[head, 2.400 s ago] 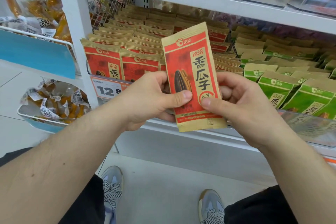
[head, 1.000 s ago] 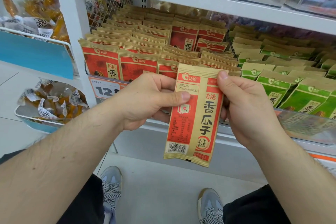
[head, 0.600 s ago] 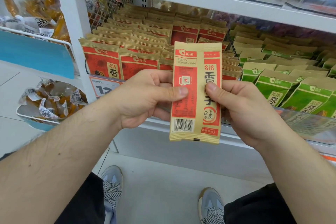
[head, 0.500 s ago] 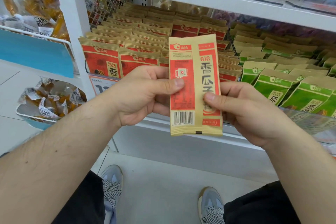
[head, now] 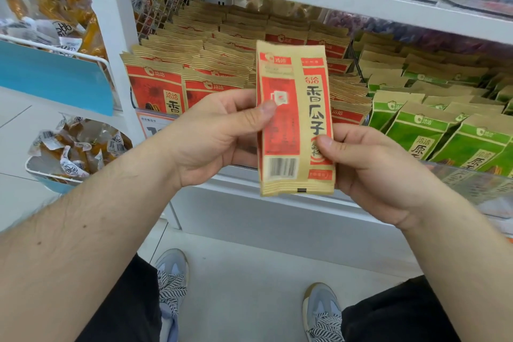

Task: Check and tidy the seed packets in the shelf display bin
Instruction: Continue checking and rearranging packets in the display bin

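Head view shows us a red and tan seed packet (head: 295, 119) held upright in front of the shelf display bin (head: 472, 183), its back side with a barcode facing us. Our left hand (head: 211, 136) pinches the packet's left edge, the thumb pressed on the red panel and the fingers curled behind. Our right hand (head: 374, 169) holds the lower right edge, the thumb lying on the front near a round mark and the fingers hidden behind the packet. Both grips are closed on this one packet.

Behind it, rows of matching red packets (head: 194, 69) stand in the bin, with green packets (head: 433, 130) filling the section to the right. A price tag (head: 151, 123) sits on the bin's front, partly covered by our left hand. To the left hang wire baskets (head: 36, 172) of wrapped snacks. Below we see our two grey shoes (head: 172, 272) on the pale floor.
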`<action>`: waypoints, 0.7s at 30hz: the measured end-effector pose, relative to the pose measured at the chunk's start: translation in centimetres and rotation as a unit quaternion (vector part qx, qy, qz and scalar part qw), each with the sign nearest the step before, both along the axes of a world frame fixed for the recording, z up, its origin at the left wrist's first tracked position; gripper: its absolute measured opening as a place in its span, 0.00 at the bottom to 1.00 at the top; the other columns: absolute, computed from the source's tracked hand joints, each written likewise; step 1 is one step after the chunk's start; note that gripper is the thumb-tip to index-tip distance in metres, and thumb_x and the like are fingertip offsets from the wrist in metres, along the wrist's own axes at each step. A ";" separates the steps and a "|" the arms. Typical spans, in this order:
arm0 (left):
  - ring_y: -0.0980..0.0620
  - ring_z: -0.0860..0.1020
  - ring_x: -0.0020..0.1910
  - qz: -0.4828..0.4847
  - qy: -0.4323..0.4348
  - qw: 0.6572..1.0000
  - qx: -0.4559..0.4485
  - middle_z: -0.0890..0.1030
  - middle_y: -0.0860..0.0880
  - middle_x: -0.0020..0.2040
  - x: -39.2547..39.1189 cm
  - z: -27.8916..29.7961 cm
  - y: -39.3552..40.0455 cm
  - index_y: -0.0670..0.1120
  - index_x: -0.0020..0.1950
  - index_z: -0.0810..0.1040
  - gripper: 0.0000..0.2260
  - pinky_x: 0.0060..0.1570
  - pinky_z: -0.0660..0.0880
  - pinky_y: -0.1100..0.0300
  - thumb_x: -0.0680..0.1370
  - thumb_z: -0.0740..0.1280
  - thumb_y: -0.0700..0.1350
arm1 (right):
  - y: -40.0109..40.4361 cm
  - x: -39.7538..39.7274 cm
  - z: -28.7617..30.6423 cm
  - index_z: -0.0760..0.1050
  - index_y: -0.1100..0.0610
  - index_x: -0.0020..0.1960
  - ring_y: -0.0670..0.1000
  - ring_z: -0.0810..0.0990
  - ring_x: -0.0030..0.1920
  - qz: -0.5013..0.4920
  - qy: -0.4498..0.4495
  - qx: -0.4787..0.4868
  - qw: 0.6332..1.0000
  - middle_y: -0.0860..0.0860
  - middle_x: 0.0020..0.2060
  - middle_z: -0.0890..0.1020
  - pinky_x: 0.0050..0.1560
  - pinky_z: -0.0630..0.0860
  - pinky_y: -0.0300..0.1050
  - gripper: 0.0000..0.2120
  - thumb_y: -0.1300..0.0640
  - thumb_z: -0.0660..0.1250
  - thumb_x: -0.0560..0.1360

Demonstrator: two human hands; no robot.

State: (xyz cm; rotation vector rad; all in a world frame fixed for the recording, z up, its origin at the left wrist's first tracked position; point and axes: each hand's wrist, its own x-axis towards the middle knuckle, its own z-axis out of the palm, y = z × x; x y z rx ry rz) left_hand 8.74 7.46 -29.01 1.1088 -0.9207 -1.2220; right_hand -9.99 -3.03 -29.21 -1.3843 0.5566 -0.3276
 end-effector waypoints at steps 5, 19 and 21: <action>0.49 0.81 0.45 0.031 -0.015 0.998 -0.048 0.83 0.48 0.49 -0.4 -0.3 -0.3 0.45 0.61 0.76 0.22 0.44 0.79 0.51 0.73 0.70 0.56 | 2.0 1.8 0.1 0.78 0.61 0.48 0.54 0.77 0.31 0.025 -0.110 0.269 0.956 0.55 0.32 0.78 0.35 0.75 0.47 0.15 0.53 0.56 0.76; 0.48 0.85 0.40 0.103 0.002 0.995 0.013 0.86 0.45 0.45 -1.1 0.2 -0.1 0.44 0.54 0.80 0.18 0.37 0.82 0.54 0.65 0.72 0.43 | 0.6 1.7 -1.1 0.81 0.64 0.52 0.73 0.76 0.47 -0.110 -0.013 0.036 0.993 0.68 0.51 0.80 0.50 0.74 0.64 0.29 0.38 0.62 0.72; 0.46 0.85 0.42 0.096 -0.012 0.995 0.029 0.86 0.45 0.46 -1.2 0.1 -0.1 0.45 0.53 0.80 0.18 0.39 0.83 0.53 0.64 0.73 0.43 | 0.3 1.3 -0.7 0.83 0.60 0.46 0.63 0.74 0.38 -0.077 -0.009 -0.019 0.997 0.63 0.42 0.81 0.40 0.70 0.52 0.30 0.33 0.70 0.63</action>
